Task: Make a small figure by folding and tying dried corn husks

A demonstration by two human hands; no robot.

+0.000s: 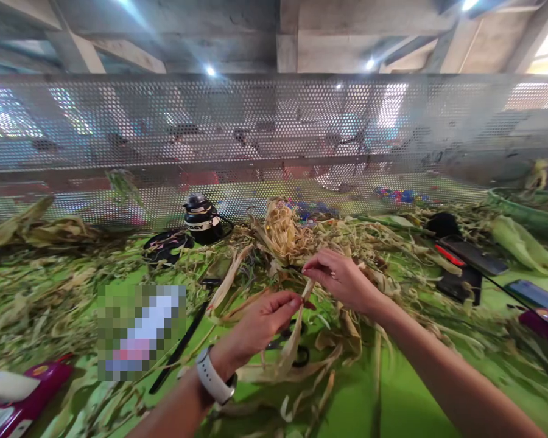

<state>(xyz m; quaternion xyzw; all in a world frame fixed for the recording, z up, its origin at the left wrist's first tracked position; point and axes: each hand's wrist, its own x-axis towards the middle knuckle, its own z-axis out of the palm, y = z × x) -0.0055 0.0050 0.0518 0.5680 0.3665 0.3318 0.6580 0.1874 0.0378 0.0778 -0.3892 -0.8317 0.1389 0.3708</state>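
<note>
My left hand (262, 322), with a white watch (214, 377) on its wrist, pinches a pale dried corn husk strip (292, 347) between thumb and fingers. Just above and to the right, my right hand (340, 280) is closed on the upper part of the same strip. Below the hands the strip hangs down over other loose husks. Dark loops, perhaps scissors handles (302, 357), show partly behind it. Beyond my hands stands a rounded bundle of husk strips (281, 228).
Husk scraps cover much of the green table (356, 395). A black flask (203, 219) stands by the perforated metal screen (256, 134). Phones (477, 254) lie at right, near a green basin (530, 213). A purple device (22, 395) sits at lower left; people show faintly behind the screen.
</note>
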